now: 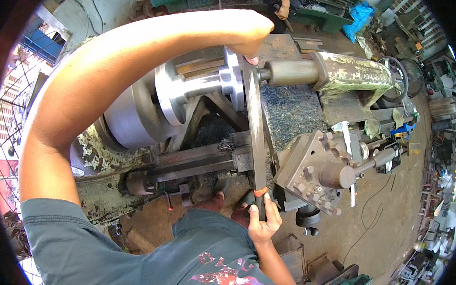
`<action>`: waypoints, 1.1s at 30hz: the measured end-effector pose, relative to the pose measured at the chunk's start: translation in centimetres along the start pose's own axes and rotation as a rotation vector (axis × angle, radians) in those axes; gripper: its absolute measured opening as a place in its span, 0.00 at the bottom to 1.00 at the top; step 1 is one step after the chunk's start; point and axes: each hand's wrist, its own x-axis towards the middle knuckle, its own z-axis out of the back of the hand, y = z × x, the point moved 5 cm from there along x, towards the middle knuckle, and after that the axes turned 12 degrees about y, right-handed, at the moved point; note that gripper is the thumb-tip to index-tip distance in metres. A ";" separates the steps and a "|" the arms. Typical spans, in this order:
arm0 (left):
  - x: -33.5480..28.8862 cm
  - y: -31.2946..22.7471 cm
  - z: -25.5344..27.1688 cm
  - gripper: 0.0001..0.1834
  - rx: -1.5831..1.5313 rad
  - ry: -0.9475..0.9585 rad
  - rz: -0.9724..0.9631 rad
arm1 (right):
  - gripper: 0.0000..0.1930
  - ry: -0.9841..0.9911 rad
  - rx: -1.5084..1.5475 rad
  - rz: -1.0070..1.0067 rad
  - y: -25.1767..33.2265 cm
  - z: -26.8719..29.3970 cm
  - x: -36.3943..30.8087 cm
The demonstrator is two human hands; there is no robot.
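A long flat file (257,130) lies across the lathe, against the right-hand flange of a shiny turned metal workpiece (204,85). My right hand (263,220) grips its dark handle at the near end, just below an orange band. Reaching over the chuck (140,116) from the left, my left arm ends in my left hand (253,35), closed at the file's far end with the thumb pressed on it. Its other fingers are mostly hidden. The workpiece sits between the chuck and the tailstock (350,71).
To the right of the file stands a square tool post (312,171) with a lever handle. A caliper (343,131) lies beside it, near a blue object (403,129). Metal chips cover the lathe bed. Another person's hand (283,11) holds a tool at the far side.
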 end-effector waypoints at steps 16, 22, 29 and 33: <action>-1.8 1.3 -0.5 0.27 -0.013 -0.094 0.056 | 0.22 0.025 0.024 0.064 -0.7 -0.4 0.6; -0.9 2.6 -0.6 0.28 0.017 -0.139 0.147 | 0.23 0.049 0.012 0.095 -0.1 -0.1 1.9; 1.1 4.6 -0.4 0.29 0.126 -0.150 0.205 | 0.21 0.062 0.045 0.042 1.3 -0.1 3.9; 0.7 3.6 0.8 0.25 0.290 -0.329 0.091 | 0.21 0.039 0.200 -0.082 0.7 0.0 3.7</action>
